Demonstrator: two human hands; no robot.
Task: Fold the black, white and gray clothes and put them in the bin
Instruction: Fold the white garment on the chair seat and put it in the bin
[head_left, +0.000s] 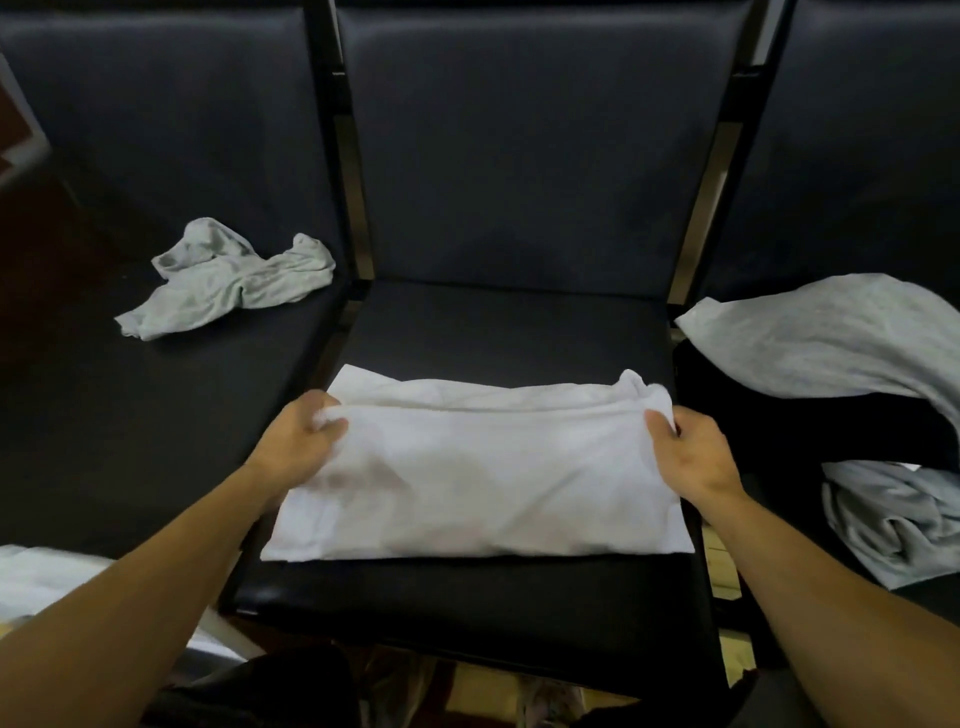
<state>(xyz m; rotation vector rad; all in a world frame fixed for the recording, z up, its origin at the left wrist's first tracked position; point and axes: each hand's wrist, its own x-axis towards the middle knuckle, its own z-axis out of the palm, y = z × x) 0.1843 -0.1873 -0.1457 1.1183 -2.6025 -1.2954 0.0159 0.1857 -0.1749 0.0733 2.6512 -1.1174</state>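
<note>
From the head camera I see a white garment (483, 483) spread flat across the middle seat (498, 322) of a row of dark padded chairs, the one level surface that gives it full support. My left hand (298, 441) pinches the cloth at its left end, thumb over the top layer and fingers tucked beneath; my right hand (691, 452) grips the right end the same way, fingers curled round the edge. Both hold the far edge of the upper layer, one at each end, which I judge keeps the fold line straight and the fabric taut between them. A narrower strip of the same garment shows beyond that edge, so the piece looks partly folded, with at least one more fold to make.

A crumpled gray garment (228, 280) lies on the left seat, well apart from the work and waiting its turn. On the right seat a second gray garment (831, 348) drapes over something black (737, 415), likely the black clothing, though it is too dark to tell. A third gray bundle (893, 519) sits nearer me on that side. Pale cloth (47, 577) shows at the lower left edge; I cannot say what it is. No bin is in view.
</note>
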